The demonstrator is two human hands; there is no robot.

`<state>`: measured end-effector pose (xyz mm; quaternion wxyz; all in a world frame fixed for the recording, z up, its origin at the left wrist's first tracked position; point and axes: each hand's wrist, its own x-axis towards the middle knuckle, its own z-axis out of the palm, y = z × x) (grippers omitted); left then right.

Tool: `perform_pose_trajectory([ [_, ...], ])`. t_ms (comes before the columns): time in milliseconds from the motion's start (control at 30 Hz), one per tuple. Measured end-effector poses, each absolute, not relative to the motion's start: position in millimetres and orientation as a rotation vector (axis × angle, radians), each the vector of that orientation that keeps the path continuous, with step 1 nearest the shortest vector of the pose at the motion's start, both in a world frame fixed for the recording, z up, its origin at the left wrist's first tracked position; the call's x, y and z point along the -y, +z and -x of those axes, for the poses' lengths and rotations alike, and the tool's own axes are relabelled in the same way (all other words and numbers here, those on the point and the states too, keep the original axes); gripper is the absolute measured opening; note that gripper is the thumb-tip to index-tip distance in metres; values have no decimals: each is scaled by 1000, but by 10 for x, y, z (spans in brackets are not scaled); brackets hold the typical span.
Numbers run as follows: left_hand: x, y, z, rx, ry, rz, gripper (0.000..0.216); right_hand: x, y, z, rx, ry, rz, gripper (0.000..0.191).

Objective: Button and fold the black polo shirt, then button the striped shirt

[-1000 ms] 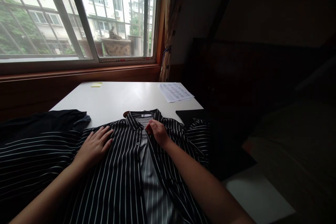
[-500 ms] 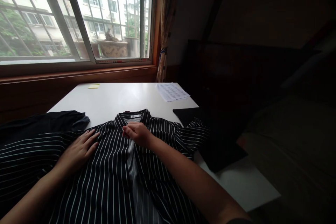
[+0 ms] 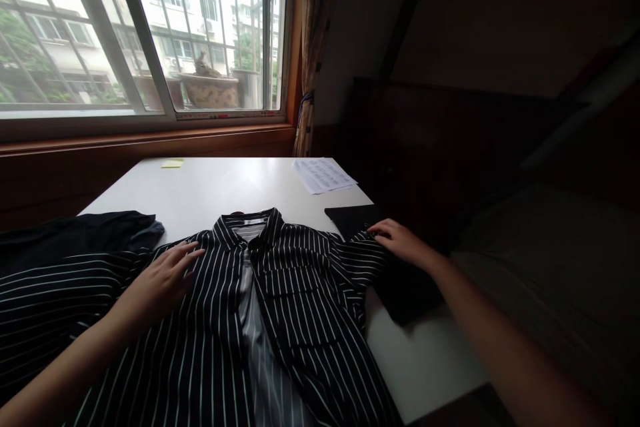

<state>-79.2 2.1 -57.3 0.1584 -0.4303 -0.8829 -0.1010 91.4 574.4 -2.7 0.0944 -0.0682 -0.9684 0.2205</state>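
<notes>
A black shirt with white stripes (image 3: 200, 320) lies spread face up, its collar toward the window and its front partly unbuttoned. My left hand (image 3: 167, 277) is over the chest on the left side, palm down, fingers stretched and apart. At the far right, my right hand (image 3: 397, 240) has its fingers closed on the end of the short sleeve (image 3: 357, 257). The other sleeve (image 3: 65, 287) stretches out to the left beneath my left forearm.
Dark folded clothes (image 3: 90, 230) lie at the left, and another dark cloth (image 3: 405, 293) lies under the right sleeve. Printed papers (image 3: 325, 175) and a yellow sticky note (image 3: 173, 163) are on the far part of the white table (image 3: 225, 180), below a window.
My right hand has moved from the collar out to the right sleeve's end and closed there. My left hand has lifted slightly and shifted right, fingers still spread.
</notes>
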Motion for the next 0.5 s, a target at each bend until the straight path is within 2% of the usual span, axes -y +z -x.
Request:
perform_pose_trajectory([
  [100, -566, -309, 553, 2450, -325, 1450, 41, -6011, -264, -1044, 2861, 685, 308, 47],
  [233, -1371, -159, 233, 2352, -382, 1698, 39, -6042, -342, -1071, 3002, 793, 115, 67],
  [333, -1775, -250, 143, 2345, -409, 1783, 43, -5963, -278, -1073, 3067, 801, 60, 61],
  [500, -1913, -573, 269, 2560, -422, 1627, 51, -5838, -92, -1159, 3022, 746, 34, 29],
])
